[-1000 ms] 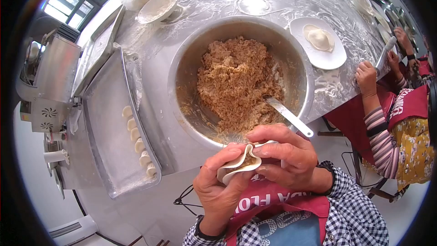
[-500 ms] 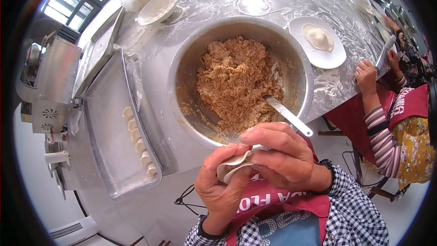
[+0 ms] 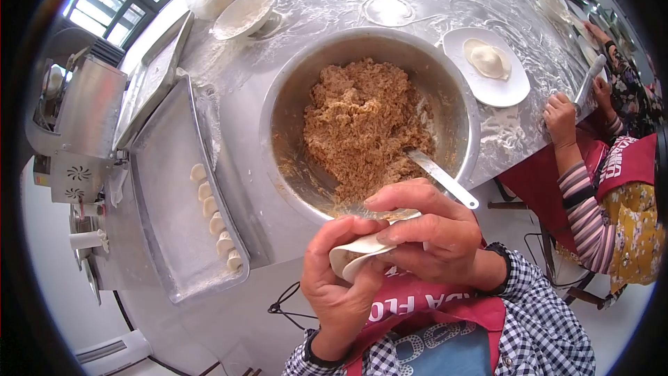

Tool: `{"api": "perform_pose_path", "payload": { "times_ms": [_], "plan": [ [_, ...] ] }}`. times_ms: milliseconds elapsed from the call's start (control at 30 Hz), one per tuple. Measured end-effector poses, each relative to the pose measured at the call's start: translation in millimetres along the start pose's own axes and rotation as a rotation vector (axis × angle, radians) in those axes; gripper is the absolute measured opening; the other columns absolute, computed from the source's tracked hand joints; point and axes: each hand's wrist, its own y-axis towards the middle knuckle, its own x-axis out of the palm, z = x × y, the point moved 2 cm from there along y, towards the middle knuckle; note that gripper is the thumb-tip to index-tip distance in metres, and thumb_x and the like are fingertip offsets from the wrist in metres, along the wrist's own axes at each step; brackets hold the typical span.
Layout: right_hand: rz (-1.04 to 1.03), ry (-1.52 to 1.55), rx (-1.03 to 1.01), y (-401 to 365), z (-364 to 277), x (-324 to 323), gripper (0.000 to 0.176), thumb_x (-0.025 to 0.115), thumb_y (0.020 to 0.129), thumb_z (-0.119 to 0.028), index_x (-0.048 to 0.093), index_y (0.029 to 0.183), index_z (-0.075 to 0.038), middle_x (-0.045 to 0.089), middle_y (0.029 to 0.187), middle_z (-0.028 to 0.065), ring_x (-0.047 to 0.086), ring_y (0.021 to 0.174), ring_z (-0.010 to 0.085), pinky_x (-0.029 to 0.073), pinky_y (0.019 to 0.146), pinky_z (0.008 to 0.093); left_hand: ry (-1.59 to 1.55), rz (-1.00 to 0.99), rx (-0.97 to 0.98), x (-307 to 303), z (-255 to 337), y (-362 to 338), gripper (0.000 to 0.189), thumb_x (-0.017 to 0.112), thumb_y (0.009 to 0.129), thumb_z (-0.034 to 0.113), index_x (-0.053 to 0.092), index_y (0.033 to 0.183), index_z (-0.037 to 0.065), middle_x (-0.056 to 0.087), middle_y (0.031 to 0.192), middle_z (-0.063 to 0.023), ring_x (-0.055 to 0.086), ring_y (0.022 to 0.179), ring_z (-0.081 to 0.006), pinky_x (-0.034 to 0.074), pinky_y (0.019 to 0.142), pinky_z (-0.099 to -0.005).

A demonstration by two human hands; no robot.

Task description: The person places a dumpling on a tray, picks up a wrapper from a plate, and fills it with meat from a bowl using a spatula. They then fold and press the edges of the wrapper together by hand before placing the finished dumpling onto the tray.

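Observation:
Both of my hands hold a dumpling (image 3: 358,249) in front of my apron, just below the near rim of the bowl. Its white dough wrapper is folded over, and a little brown filling shows at the open left end. My left hand (image 3: 339,257) is closed around that left end, thumb toward me. From the other side, my right hand (image 3: 431,237) pinches the edge, its fingers bent over the dough. Beyond the hands stands a large steel bowl (image 3: 268,132) with brown minced filling (image 3: 365,122). A white-handled spatula (image 3: 445,179) leans in it.
Left of the bowl, a metal tray (image 3: 163,202) holds a row of dumplings (image 3: 210,207). A white plate (image 3: 515,83) with round wrappers lies to the right. Farther back is a flour bowl (image 3: 243,15). A co-worker's hand (image 3: 561,118) rests at the table's right edge.
My right fingers have shifted slightly along the wrapper's edge, and more of the dough's upper edge shows between the hands. The view has moved very slightly.

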Motion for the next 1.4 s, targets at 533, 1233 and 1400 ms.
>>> {"api": "perform_pose_path", "payload": {
  "times_ms": [533, 1233, 1400],
  "plan": [
    [-0.012, -0.032, -0.022, 0, -4, 1, 0.019, 0.071, 0.068, -0.009, 0.059, 0.080, -0.001, 0.060, 0.100, 0.0169, 0.061, 0.088, 0.0274, 0.048, 0.071, 0.0346, 0.020, -0.009, -0.037, 0, 6, -6, 0.043, 0.063, 0.076, -0.006, 0.047, 0.115, -0.001, 0.060, 0.105, -0.0129, 0.059, 0.097, -0.0203, 0.047, 0.084, -0.0287],
    [-0.097, 0.179, 0.069, -6, 8, 3, 0.016, 0.071, 0.069, -0.006, 0.060, 0.080, -0.002, 0.058, 0.105, 0.0172, 0.059, 0.092, 0.0245, 0.049, 0.076, 0.0312, 0.127, -0.066, -0.053, -2, 2, -6, 0.044, 0.061, 0.074, -0.008, 0.049, 0.116, -0.001, 0.060, 0.105, -0.0119, 0.058, 0.096, -0.0168, 0.047, 0.082, -0.0270],
    [-0.055, 0.167, 0.091, -9, 7, 3, 0.015, 0.070, 0.069, -0.004, 0.060, 0.080, -0.003, 0.058, 0.103, 0.0166, 0.059, 0.089, 0.0252, 0.049, 0.072, 0.0315, -0.248, -0.064, -0.248, -4, -8, -2, 0.038, 0.062, 0.078, -0.003, 0.049, 0.114, -0.001, 0.058, 0.109, -0.0130, 0.056, 0.100, -0.0184, 0.048, 0.083, -0.0292]
  ]
}}
